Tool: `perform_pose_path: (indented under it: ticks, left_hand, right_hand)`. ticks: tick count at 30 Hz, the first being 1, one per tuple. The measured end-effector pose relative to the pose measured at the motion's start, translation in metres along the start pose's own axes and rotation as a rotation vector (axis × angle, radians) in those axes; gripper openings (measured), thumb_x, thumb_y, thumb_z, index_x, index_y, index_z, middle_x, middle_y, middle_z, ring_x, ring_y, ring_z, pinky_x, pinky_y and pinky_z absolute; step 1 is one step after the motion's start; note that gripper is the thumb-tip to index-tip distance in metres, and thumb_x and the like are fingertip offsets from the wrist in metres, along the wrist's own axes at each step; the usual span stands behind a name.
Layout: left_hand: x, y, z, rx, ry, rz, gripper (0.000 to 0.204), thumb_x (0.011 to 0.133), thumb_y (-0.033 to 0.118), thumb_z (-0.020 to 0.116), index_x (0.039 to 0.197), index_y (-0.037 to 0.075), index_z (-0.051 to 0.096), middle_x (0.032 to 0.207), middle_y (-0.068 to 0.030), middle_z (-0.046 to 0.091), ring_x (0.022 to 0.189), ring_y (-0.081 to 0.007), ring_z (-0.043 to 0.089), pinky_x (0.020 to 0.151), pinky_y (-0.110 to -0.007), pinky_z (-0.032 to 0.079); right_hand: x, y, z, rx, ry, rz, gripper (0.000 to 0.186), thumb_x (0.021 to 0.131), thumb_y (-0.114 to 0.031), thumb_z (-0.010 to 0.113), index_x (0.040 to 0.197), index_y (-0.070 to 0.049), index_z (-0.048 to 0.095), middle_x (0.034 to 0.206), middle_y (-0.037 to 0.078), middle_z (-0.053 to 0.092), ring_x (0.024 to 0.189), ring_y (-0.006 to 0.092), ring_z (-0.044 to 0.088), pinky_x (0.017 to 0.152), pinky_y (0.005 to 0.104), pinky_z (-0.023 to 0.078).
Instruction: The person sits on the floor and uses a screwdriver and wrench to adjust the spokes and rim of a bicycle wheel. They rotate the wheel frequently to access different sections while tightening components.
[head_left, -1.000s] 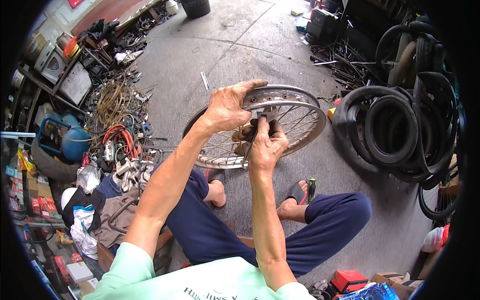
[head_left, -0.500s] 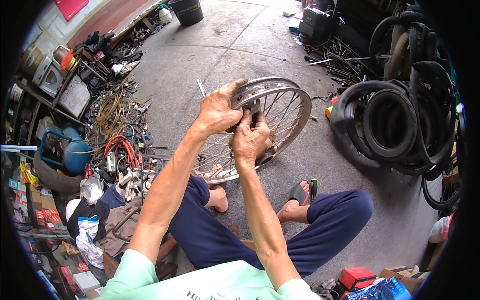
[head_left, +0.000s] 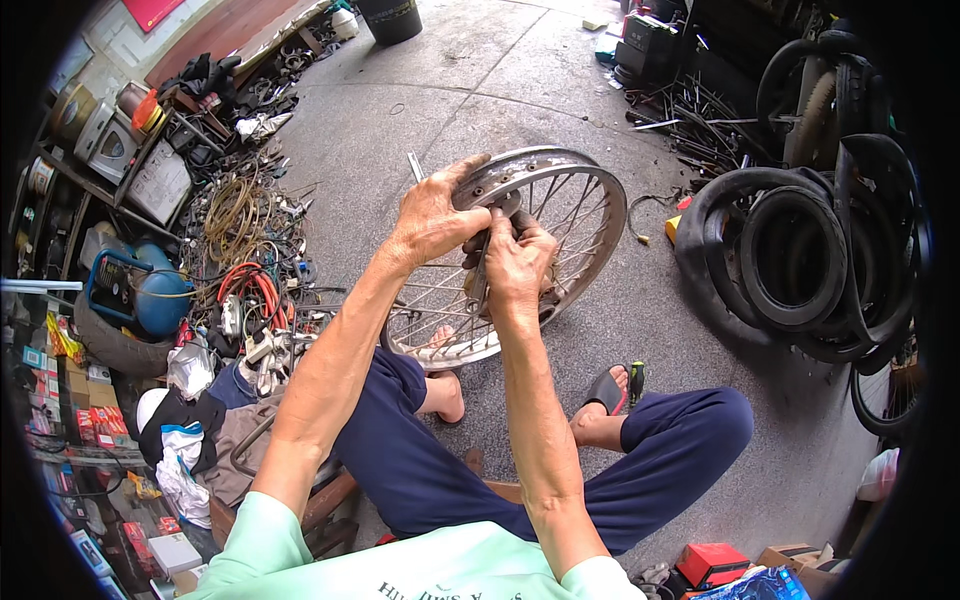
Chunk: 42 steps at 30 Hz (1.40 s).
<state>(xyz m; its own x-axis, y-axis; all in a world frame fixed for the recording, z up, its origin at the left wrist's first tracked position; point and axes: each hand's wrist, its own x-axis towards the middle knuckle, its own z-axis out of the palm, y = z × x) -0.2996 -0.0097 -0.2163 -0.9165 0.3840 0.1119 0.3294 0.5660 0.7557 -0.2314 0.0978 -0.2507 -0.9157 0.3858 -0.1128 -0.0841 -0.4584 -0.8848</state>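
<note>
A spoked wheel with a bare metal rim (head_left: 606,235) stands tilted on the floor before me, between my feet. My left hand (head_left: 435,215) is closed over the rim's near upper left part, its index finger stretched along the edge. Just inside the rim, my right hand (head_left: 517,265) pinches a grey metal tool (head_left: 508,203) with a rounded head, against the spokes. The fingers hide much of this tool, and its exact kind does not show. A thin silver bar (head_left: 414,167) sticks up beyond my left hand; its lower end is hidden.
Black tyres and inner tubes (head_left: 790,260) are piled at the right. Tangled cables and parts (head_left: 245,225) lie at the left near a blue tank (head_left: 160,300). A green-handled tool (head_left: 637,384) lies by my right foot. A black bucket (head_left: 390,18) stands far ahead.
My right hand has shifted slightly right and turned a little, the tool's head moving with it. The wheel has tilted slightly. My left hand keeps its grip on the rim.
</note>
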Motion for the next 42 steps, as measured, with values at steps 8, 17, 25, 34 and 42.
perform_pose_path:
  ticks: [8, 17, 25, 34, 42]
  left_hand:
    - [-0.009, -0.011, -0.004, -0.099, -0.04, 0.045, 0.07, 0.073, 0.002, 0.061, 0.142, -0.004, 0.047, 0.127, -0.0133, 0.062, 0.114, -0.0167, 0.06, 0.099, -0.027, 0.047]
    - [-0.019, 0.002, -0.008, 0.066, -0.051, 0.101, 0.069, 0.071, 0.005, 0.062, 0.137, -0.007, 0.048, 0.126, -0.0198, 0.061, 0.117, -0.0238, 0.06, 0.102, -0.033, 0.048]
    - [-0.021, 0.028, 0.014, 0.438, 0.073, 0.204, 0.059, 0.07, 0.013, 0.074, 0.121, -0.001, 0.049, 0.102, -0.0233, 0.066, 0.094, -0.0406, 0.068, 0.082, -0.045, 0.054]
    - [-0.019, 0.032, 0.02, 0.443, 0.075, 0.212, 0.058, 0.072, 0.015, 0.081, 0.118, 0.001, 0.05, 0.101, -0.0229, 0.068, 0.095, -0.0387, 0.069, 0.081, -0.045, 0.055]
    - [-0.001, 0.026, 0.017, 0.523, 0.073, 0.181, 0.049, 0.076, 0.014, 0.076, 0.118, 0.004, 0.053, 0.099, -0.0218, 0.07, 0.095, -0.0377, 0.069, 0.081, -0.045, 0.054]
  right_hand:
    - [0.033, -0.05, -0.048, -0.147, -0.371, 0.296, 0.018, 0.091, -0.012, 0.065, 0.095, 0.005, 0.065, 0.079, 0.013, 0.071, 0.051, 0.0068, 0.058, 0.039, 0.0191, 0.045]
    - [0.01, -0.052, -0.052, -0.1, -0.398, 0.351, 0.019, 0.095, -0.014, 0.062, 0.098, 0.005, 0.063, 0.078, 0.011, 0.07, 0.05, 0.006, 0.056, 0.038, 0.0181, 0.044]
    - [0.016, -0.061, -0.079, -0.11, -0.519, 0.457, 0.022, 0.096, -0.019, 0.064, 0.102, 0.002, 0.062, 0.077, 0.009, 0.069, 0.05, 0.0079, 0.057, 0.038, 0.0206, 0.046]
    - [0.03, -0.056, -0.082, -0.796, -0.437, 0.218, 0.03, 0.096, -0.028, 0.064, 0.086, 0.0, 0.067, 0.066, 0.002, 0.061, 0.05, 0.0069, 0.051, 0.042, 0.025, 0.039]
    - [0.031, -0.06, -0.069, -0.376, -0.473, 0.375, 0.019, 0.094, -0.014, 0.06, 0.089, 0.005, 0.063, 0.071, 0.006, 0.062, 0.05, 0.0097, 0.053, 0.044, 0.025, 0.042]
